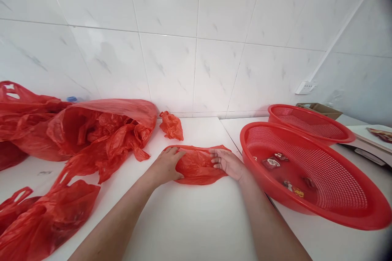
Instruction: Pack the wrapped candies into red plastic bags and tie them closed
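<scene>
A red plastic bag (pixel 199 167) lies on the white table in front of me, its mouth spread wide toward me. My left hand (pixel 165 165) holds the bag's left side, thumb at the near edge and fingers at the far edge. At the right side, my right hand (pixel 228 163) has its palm turned up and its fingers curled into the mouth, holding the rim. Folds of thin red film show inside; I cannot make out any contents.
To the right, a large red plastic basket (pixel 339 171) holds several small wrapped packets (pixel 271 162). Another red basket (pixel 312 120) stands behind it, near a cardboard box (pixel 320 109). On the left lie heaped red bags (pixel 104 130). A small crumpled red bag (pixel 171 125) rests near the tiled wall (pixel 168 65).
</scene>
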`<state>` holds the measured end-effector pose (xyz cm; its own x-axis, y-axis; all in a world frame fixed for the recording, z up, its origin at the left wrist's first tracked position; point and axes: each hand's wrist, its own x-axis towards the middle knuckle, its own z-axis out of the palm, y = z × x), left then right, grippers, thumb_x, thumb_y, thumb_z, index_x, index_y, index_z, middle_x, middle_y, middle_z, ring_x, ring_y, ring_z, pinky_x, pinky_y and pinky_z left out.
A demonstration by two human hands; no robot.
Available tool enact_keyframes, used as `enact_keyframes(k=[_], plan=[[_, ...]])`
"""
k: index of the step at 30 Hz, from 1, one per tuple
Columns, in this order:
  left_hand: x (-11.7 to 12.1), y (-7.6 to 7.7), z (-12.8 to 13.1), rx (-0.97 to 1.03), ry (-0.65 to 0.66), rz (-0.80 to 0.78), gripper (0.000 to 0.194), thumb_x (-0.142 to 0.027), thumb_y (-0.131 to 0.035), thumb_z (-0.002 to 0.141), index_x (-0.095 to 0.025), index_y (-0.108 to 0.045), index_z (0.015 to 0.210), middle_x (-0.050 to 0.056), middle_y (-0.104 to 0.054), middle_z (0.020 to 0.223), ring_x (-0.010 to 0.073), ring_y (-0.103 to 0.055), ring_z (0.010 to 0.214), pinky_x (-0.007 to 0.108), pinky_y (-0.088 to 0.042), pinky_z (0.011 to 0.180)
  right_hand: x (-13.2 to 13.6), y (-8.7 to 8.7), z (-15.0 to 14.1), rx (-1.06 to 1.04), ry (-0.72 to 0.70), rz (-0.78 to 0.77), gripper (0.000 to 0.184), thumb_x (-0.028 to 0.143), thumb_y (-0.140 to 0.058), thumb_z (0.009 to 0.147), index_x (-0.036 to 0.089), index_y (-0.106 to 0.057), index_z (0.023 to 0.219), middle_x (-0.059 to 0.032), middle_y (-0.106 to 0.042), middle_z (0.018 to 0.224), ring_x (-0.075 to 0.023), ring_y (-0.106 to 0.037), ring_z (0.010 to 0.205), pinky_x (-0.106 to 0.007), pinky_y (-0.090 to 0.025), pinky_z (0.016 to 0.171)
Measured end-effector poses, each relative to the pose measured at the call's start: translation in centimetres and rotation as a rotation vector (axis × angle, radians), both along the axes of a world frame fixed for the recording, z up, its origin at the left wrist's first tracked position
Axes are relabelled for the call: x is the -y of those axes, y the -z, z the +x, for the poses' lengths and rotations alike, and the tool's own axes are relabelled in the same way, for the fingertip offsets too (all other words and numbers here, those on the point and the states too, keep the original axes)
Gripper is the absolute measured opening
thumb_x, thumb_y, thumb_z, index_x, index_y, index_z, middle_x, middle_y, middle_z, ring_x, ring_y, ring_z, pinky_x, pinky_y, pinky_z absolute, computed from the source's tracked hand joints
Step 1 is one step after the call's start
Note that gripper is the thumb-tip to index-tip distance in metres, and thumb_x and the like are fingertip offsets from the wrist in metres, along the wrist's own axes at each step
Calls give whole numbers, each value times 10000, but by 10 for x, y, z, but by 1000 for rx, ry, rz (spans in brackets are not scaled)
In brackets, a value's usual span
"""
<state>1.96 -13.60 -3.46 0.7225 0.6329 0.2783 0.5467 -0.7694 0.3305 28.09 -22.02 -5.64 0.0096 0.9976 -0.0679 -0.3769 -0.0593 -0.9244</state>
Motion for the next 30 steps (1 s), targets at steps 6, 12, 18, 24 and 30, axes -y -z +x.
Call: enact_keyframes(k=[6, 12, 18, 24, 30], plan=[[14, -3, 7, 34, 126, 155, 239, -287, -583, 786, -232, -621, 1016, 56, -611, 1112, 254, -512, 1088, 451, -357, 981, -4, 3, -13, -80, 38, 52, 256, 334, -681, 766, 184, -637, 968, -55, -630, 1020, -126, -619, 805, -207, -512, 621], [8, 5, 2, 55, 93, 124, 170, -336, -517, 839, -197, -613, 815, 65, -613, 1040, 236, -529, 1026, 424, -406, 933, -13, 8, -7, -434, 254, 6, 207, 341, -662, 765, 179, -633, 891, 0, -627, 781, -46, -547, 588, -127, -448, 481], [1, 13, -5, 205, 39, 208, 208, -315, -449, 878, -202, -610, 945, 80, -585, 1058, 226, -532, 1018, 385, -431, 912, 3, -11, -25, -111, 190, 86, 294, 438, -646, 764, 178, -624, 900, 6, -598, 724, -65, -522, 552, -165, -409, 456], [-7, 24, -8, 405, -291, 152, 328, -387, -522, 821, -205, -580, 1087, 105, -481, 1217, 273, -459, 1160, 428, -399, 982, 66, -81, -57, 631, 347, 246, 232, 401, -581, 814, 209, -627, 937, -16, -624, 828, -131, -592, 710, -259, -486, 634], [-14, 27, -9, 466, -336, -131, 466, -443, -518, 806, -202, -497, 1204, 87, -521, 1203, 249, -486, 1154, 409, -389, 1008, 115, -138, 25, 1164, 598, 113, 283, 430, -581, 807, 234, -637, 1002, -43, -653, 955, -175, -609, 813, -291, -498, 663]])
